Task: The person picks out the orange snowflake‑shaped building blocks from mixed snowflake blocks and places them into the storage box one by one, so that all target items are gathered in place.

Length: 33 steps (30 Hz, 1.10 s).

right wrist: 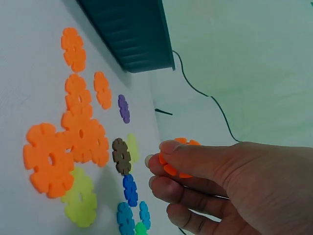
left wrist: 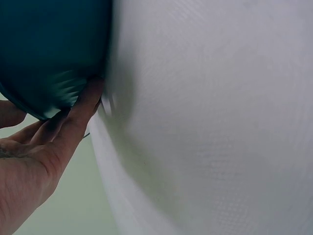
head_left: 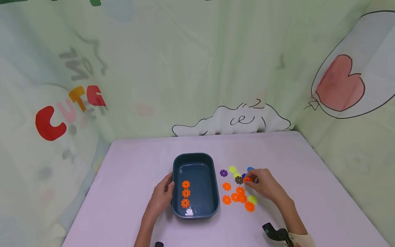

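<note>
My left hand (head_left: 162,195) grips the left wall of a dark blue-grey tray (head_left: 202,185), thumb at the rim and fingers along the outside. In the left wrist view the fingers (left wrist: 85,105) lie against the tray's outer wall (left wrist: 54,54). Three orange notched discs (head_left: 186,193) lie in a column inside the tray, on its left side. My right hand (head_left: 266,185) pinches one orange notched disc (right wrist: 182,169) between thumb and fingers, above the loose discs to the right of the tray.
Several orange discs (right wrist: 80,132) lie in a loose cluster on the pale table (head_left: 135,164). Near them are a purple disc (head_left: 223,173), a brown disc (right wrist: 121,156), and several yellow-green and blue ones. A printed curtain (head_left: 172,68) stands behind the table.
</note>
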Available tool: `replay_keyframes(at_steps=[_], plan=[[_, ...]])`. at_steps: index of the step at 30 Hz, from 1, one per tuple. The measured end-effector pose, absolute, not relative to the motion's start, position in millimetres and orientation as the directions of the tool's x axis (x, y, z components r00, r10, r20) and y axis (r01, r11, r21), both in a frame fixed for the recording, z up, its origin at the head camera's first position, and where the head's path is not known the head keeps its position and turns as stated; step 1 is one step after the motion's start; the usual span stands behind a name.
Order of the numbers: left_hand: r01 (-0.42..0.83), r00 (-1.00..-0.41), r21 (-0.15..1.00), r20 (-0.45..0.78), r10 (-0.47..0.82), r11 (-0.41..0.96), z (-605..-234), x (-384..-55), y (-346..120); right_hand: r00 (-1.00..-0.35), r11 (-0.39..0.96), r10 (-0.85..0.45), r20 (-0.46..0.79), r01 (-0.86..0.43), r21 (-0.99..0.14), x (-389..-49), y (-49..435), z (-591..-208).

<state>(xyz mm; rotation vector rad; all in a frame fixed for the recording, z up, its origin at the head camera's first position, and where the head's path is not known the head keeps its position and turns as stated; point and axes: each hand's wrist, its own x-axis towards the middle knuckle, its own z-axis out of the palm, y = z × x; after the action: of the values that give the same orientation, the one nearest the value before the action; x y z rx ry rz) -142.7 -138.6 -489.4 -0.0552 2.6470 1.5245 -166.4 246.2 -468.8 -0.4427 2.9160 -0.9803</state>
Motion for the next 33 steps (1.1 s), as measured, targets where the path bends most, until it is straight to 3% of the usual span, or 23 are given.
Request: replay_keyframes(at_steps=[15,28,33], plan=[[-0.085,-0.995,0.86,-0.103,0.007,0.503,-492,-140,-139,-0.916,0.665,-0.377,0.14,-0.372,-0.648,-178,211,-434],[-0.066,-0.997,0.865,-0.083,0.011,0.497,-491,-139,-139,-0.835,0.639,-0.468,0.29,-0.546,-0.541,-197,179,-404],[-0.059,-0.997,0.869,-0.079,0.02,0.491,-492,-139,-138,-0.831,0.635,-0.466,0.304,-0.554,-0.538,-203,167,-397]])
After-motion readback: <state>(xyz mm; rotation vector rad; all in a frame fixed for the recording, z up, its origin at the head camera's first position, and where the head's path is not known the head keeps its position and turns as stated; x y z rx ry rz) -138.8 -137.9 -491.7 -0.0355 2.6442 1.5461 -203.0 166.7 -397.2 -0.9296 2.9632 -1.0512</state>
